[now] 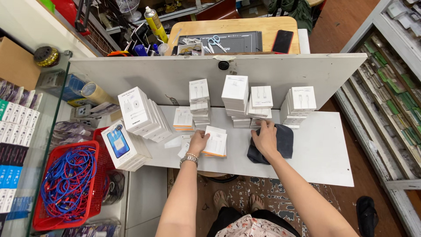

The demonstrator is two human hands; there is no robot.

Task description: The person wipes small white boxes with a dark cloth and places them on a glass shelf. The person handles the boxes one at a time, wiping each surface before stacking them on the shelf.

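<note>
Red basket [92,193] of blue cables [66,177] nearest, low on the left. Farther up on the white counter [324,153]: left hand [198,141] gripping the edge of a flat white box [216,142], right hand [265,137] spread open, palm down on a dark cloth [280,141]. Beyond, stacked white boxes [234,98] against the upright board [175,74].

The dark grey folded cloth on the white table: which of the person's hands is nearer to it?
Right. The right hand rests on the dark grey folded cloth; the left hand lies apart to its left, on a small white box with an orange edge.
</note>
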